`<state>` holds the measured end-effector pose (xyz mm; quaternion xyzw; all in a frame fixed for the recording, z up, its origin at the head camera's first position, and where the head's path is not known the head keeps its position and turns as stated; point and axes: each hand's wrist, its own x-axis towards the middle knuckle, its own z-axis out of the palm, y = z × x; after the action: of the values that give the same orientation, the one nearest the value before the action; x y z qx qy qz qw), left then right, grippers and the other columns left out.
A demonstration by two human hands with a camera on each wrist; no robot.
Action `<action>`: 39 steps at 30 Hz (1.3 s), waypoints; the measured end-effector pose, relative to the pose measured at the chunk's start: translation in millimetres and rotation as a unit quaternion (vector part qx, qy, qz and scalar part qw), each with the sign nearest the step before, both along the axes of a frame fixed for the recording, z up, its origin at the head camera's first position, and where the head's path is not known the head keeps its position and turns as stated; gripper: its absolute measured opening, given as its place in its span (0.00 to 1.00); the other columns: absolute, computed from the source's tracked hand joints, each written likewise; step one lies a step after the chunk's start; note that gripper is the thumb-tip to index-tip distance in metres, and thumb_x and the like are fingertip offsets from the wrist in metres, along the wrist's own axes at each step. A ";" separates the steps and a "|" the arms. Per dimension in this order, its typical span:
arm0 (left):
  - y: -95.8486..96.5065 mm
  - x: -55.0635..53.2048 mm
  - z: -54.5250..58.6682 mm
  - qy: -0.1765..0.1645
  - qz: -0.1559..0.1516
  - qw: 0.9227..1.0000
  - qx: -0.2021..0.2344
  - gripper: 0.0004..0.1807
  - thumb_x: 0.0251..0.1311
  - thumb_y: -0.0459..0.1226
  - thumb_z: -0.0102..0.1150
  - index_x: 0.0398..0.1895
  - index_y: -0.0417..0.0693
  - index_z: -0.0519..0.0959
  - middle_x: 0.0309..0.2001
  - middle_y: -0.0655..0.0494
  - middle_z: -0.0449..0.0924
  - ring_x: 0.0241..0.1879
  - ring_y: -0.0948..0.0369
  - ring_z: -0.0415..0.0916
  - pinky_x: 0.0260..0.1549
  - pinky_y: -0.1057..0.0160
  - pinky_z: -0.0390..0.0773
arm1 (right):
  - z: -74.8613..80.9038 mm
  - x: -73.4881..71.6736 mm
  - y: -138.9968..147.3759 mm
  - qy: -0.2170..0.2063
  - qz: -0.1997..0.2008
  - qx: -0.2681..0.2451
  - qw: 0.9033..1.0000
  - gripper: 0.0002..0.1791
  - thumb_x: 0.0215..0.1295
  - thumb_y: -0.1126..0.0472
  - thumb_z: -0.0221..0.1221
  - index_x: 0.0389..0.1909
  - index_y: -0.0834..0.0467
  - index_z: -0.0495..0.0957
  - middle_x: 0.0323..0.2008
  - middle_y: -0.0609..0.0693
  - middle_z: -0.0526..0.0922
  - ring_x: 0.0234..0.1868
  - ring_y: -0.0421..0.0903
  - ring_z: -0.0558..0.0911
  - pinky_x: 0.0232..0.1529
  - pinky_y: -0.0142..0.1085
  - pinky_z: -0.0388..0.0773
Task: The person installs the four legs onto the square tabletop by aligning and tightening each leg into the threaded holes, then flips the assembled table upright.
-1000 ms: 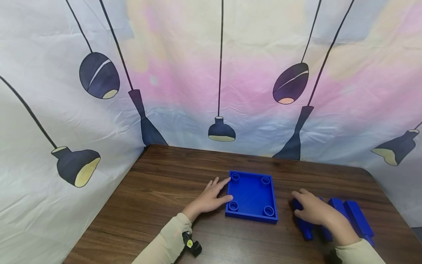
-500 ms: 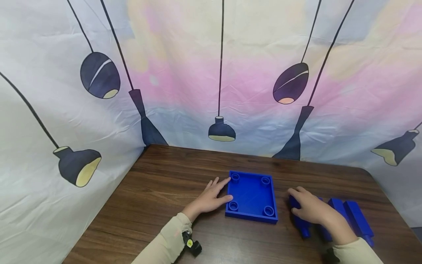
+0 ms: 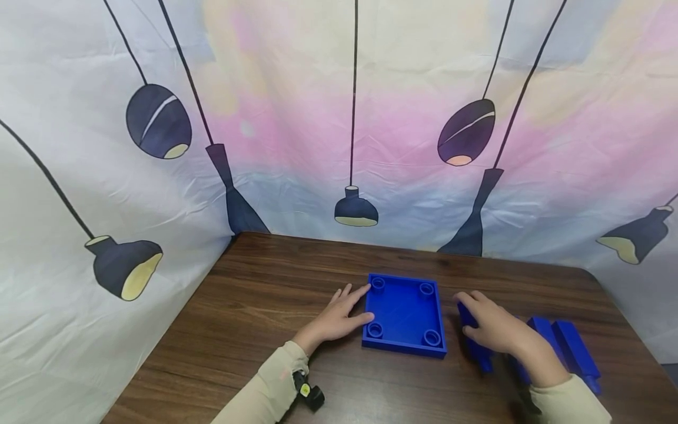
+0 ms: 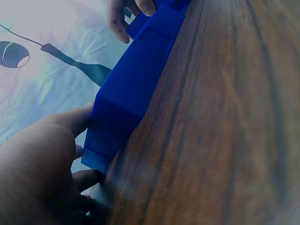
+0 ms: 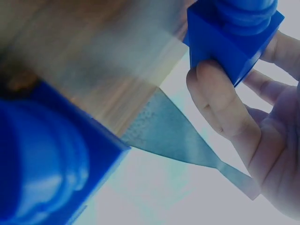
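A blue square panel [image 3: 405, 313] with a raised rim and a round socket in each corner lies on the table. My left hand [image 3: 336, 319] rests against its left edge, thumb and fingers spread, not curled; the left wrist view shows the panel's side [image 4: 124, 86] beside that hand. To the right of the panel, my right hand [image 3: 498, 325] grips a blue leg [image 3: 481, 355], square-bodied with a turned round end. In the right wrist view, the thumb and fingers pinch this leg [image 5: 220, 44] from both sides. Part of it is hidden under the hand in the head view.
More blue legs [image 3: 577, 351] lie side by side at the right, one partly covered by my right forearm. Another leg [image 5: 51, 159] looms close in the right wrist view. A wood-grain table [image 3: 265, 294] meets a cloth backdrop [image 3: 296, 118] printed with lamps.
My right hand has moved left and slightly away from me, bringing the gripped leg closer to the panel. My left hand and the panel have stayed put.
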<state>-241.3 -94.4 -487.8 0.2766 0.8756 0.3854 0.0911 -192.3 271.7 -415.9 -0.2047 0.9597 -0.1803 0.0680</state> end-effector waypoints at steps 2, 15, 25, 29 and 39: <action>0.0 -0.2 0.0 0.001 0.000 1.000 -0.001 0.40 0.78 0.55 0.55 0.85 0.53 0.57 0.83 0.51 0.56 0.84 0.43 0.37 0.80 0.39 0.37 | 2.8 -0.7 -2.7 0.002 0.006 -0.003 1.000 0.34 0.65 0.69 0.70 0.70 0.68 0.70 0.65 0.77 0.71 0.60 0.74 0.78 0.50 0.63 0.82; -0.4 1.8 1.0 -0.004 0.004 1.000 0.000 0.40 0.78 0.55 0.55 0.86 0.54 0.57 0.83 0.50 0.56 0.84 0.43 0.37 0.80 0.39 0.37 | 15.4 -5.8 -17.3 -0.001 0.024 -0.003 1.000 0.26 0.66 0.70 0.68 0.65 0.64 0.77 0.60 0.66 0.75 0.52 0.57 0.82 0.41 0.47 0.80; -0.7 1.5 1.2 -0.006 0.002 1.000 0.003 0.40 0.78 0.55 0.55 0.86 0.54 0.57 0.83 0.49 0.56 0.84 0.42 0.37 0.80 0.38 0.37 | 16.8 -9.4 -27.3 0.061 0.057 -0.021 0.996 0.21 0.65 0.70 0.67 0.59 0.62 0.81 0.59 0.63 0.75 0.46 0.50 0.81 0.38 0.43 0.79; -1.0 1.8 2.5 -0.007 0.002 1.000 0.002 0.40 0.78 0.55 0.55 0.86 0.54 0.57 0.83 0.49 0.55 0.84 0.43 0.37 0.80 0.39 0.36 | 18.6 -11.3 -30.7 0.080 0.056 -0.032 0.995 0.20 0.67 0.70 0.66 0.59 0.61 0.80 0.60 0.62 0.74 0.48 0.51 0.81 0.40 0.43 0.79; -0.6 0.5 -0.2 -0.003 0.003 1.000 0.001 0.40 0.78 0.55 0.55 0.85 0.53 0.57 0.83 0.50 0.56 0.84 0.43 0.37 0.80 0.38 0.38 | 21.0 -14.7 -39.5 0.112 0.057 -0.037 0.991 0.20 0.68 0.69 0.67 0.60 0.61 0.80 0.61 0.62 0.73 0.49 0.53 0.83 0.44 0.47 0.83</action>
<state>-240.7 -95.0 -487.9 0.2732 0.8756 0.3873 0.0929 -207.0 232.2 -395.0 -0.2803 0.9407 -0.1872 -0.0377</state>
